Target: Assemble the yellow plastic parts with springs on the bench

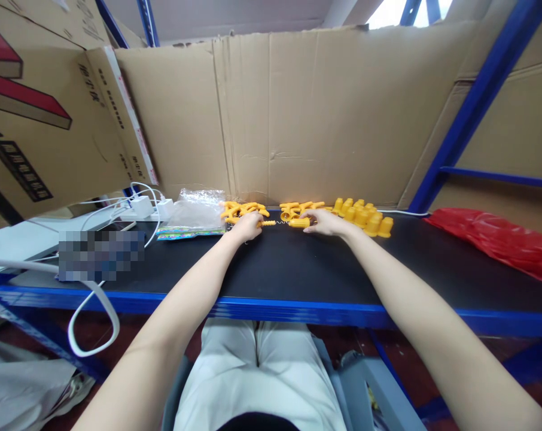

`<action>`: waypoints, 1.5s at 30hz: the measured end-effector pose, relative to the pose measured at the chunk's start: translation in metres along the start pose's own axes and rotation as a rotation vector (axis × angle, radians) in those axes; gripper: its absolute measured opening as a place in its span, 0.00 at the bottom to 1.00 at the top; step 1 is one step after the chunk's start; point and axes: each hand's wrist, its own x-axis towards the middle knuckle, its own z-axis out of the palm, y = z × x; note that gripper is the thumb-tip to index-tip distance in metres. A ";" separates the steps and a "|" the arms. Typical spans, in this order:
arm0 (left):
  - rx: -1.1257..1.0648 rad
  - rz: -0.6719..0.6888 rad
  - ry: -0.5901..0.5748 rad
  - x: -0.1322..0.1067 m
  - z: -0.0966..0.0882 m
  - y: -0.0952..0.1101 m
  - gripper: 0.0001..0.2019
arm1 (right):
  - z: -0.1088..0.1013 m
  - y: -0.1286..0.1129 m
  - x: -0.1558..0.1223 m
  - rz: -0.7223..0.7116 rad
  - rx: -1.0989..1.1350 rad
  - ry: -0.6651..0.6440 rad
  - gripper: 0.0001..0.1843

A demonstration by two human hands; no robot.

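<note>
- My left hand (pixel 247 227) has its fingers curled closed on a yellow threaded stick (pixel 268 223), which juts out rightward from my fingertips.
- My right hand (pixel 326 222) is partly open, thumb and fingers pinching the right end of a yellow cup (pixel 299 222).
- The cup lies between my hands, in line with the stick but apart from it.
- Yellow branched pieces (pixel 241 209) sit just beyond my left hand; yellow cups (pixel 373 224) cluster beside my right wrist.

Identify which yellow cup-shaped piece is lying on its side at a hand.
The yellow piece at the right hand, pointing sideways; the clustered yellow cups farther right stand upright.
</note>
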 end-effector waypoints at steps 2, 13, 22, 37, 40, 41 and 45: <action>0.007 -0.001 -0.004 0.000 0.000 0.000 0.10 | 0.000 0.002 0.001 -0.006 0.000 -0.007 0.23; 0.020 -0.006 -0.016 0.000 0.000 0.002 0.10 | -0.001 -0.003 -0.001 0.001 0.030 -0.033 0.24; 0.019 0.067 0.014 -0.003 -0.009 0.020 0.09 | 0.005 -0.021 -0.003 -0.053 0.485 -0.091 0.10; -0.018 -0.015 0.033 -0.001 -0.007 0.016 0.12 | 0.005 -0.014 -0.006 -0.078 0.786 -0.246 0.22; -0.020 -0.012 0.040 -0.001 -0.008 0.017 0.11 | 0.007 -0.017 -0.005 -0.053 0.789 -0.268 0.17; -0.019 -0.010 0.041 -0.001 -0.008 0.017 0.11 | 0.008 -0.018 -0.004 -0.028 0.789 -0.275 0.18; -0.015 -0.004 0.041 -0.001 -0.007 0.017 0.11 | 0.011 -0.023 -0.005 0.072 0.758 -0.266 0.23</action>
